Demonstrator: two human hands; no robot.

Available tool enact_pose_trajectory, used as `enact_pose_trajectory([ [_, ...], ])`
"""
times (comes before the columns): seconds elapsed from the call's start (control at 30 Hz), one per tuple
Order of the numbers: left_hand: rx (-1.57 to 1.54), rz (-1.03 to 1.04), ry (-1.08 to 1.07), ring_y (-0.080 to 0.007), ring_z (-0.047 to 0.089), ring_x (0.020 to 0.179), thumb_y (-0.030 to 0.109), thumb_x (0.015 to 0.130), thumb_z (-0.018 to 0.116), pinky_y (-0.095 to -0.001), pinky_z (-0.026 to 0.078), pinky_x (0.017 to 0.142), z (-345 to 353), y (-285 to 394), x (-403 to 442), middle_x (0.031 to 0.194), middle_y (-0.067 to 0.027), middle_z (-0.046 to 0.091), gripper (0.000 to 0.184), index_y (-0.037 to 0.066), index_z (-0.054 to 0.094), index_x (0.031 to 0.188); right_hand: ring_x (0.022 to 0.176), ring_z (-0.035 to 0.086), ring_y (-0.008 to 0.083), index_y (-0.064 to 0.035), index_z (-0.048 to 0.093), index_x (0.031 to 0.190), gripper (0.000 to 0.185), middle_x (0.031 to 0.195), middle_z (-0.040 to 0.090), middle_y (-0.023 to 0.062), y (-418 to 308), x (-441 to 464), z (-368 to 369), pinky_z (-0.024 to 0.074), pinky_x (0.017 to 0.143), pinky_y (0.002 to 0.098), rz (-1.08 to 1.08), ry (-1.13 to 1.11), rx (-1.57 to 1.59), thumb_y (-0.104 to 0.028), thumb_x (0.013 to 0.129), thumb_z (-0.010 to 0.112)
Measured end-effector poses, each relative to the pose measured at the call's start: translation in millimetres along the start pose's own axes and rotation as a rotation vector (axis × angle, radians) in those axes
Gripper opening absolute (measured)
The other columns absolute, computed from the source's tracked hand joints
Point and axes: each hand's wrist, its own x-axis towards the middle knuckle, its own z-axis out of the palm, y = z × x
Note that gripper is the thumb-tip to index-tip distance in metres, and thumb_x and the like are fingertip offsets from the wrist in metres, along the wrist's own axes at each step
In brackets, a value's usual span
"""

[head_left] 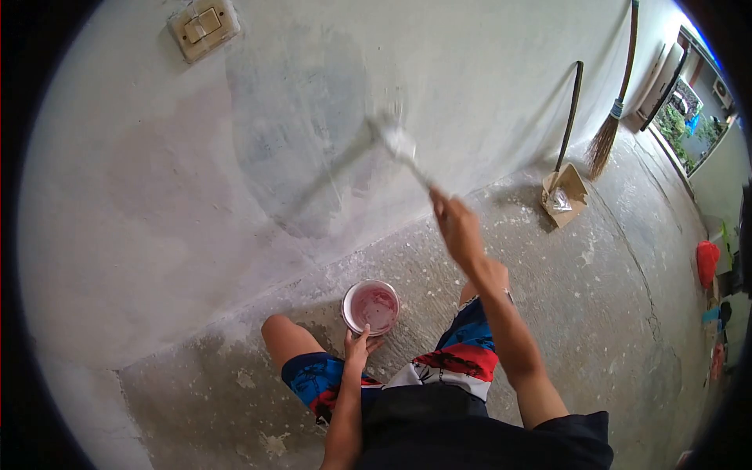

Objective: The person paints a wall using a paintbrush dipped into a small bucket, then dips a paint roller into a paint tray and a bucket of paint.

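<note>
Right hand: raised in front of the body, fingers closed round the handle of a brush-like tool. Tool's head pale and motion-blurred, pointing away from the hand toward the wall; contact with the surface cannot be told.

Left hand: lower, between the person's knees, fingers at the near rim of a round bowl. Whether it grips the bowl or only steadies it cannot be told. Bowl: pale rim, pinkish-red inside, directly beyond the left hand.

Grey patch: on the wall, beyond the left hand and left of the tool's head; uneven, streaked edges.

Light switch: on the wall, far to the left of the right hand, above the patch.

Dustpan: to the right of the right hand, long dark handle, crumpled shiny material inside.

Broom: farther right, bristles down, near the wall.

Floor: below both hands, grey, speckled with pale marks.
</note>
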Motion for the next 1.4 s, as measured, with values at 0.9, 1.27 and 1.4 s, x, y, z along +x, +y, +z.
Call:
enact_pose_trajectory([
  [0.9,0.122,0.023,0.026,-0.0308,0.071,0.089,0.020,0.094,0.067,-0.0433,0.064,0.064,-0.9,0.0,0.8,0.116,-0.0123,0.062,0.050,0.015,0.041,0.137,0.067,0.061,0.0426,-0.0092,0.065,0.118,0.024,0.076,0.058,0.0244,35.0,-134.6,128.1,0.0455,0.058,0.0500,0.189,-0.279,0.126,-0.014,0.095,0.058],
  [1.27,0.089,0.008,0.018,-0.0289,0.072,0.087,0.020,0.092,0.069,-0.0431,0.064,0.061,-6.5,-4.3,1.9,0.116,-0.0117,0.063,0.054,0.016,0.041,0.138,0.054,0.049,0.0185,-0.0076,0.061,0.132,0.045,0.072,0.054,0.0101,-122.3,15.7,-25.3,0.0420,0.050,0.0342,-0.106,0.243,0.124,0.002,0.088,0.066],
  [1.4,0.135,0.021,0.031,-0.0270,0.071,0.087,0.020,0.092,0.069,-0.0405,0.063,0.060,-4.2,0.0,-3.2,0.117,-0.0103,0.063,0.054,0.016,0.041,0.138,0.056,0.054,0.0283,-0.0086,0.058,0.134,0.045,0.075,0.055,0.0140,-98.2,3.1,29.4,0.0442,0.052,0.0402,-0.048,0.033,0.151,-0.001,0.090,0.064],
])
